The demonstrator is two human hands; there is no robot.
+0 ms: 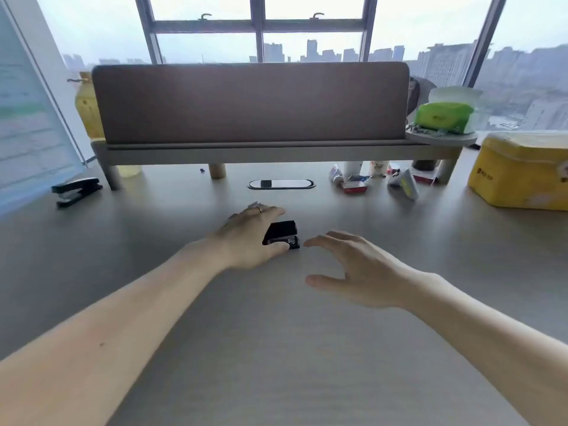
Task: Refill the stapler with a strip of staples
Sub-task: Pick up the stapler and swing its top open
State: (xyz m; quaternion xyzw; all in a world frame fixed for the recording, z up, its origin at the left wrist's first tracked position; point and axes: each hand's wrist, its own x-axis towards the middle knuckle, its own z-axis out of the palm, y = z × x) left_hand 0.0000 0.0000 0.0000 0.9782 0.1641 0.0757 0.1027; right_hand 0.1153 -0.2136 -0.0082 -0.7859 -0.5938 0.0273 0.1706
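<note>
A small black stapler (282,233) lies on the grey desk (276,333) near the middle. My left hand (246,238) is wrapped around its left side, thumb under its near end and fingers over its far end. My right hand (353,265) hovers just to the right of it with fingers spread, holding nothing and not touching it. No strip of staples can be made out.
A larger black stapler (76,190) rests at the far left. A desk shelf with a brown panel (250,103) stands behind. Small boxes and bottles (378,178) crowd under its right end, with a yellow tin (522,170) at the far right.
</note>
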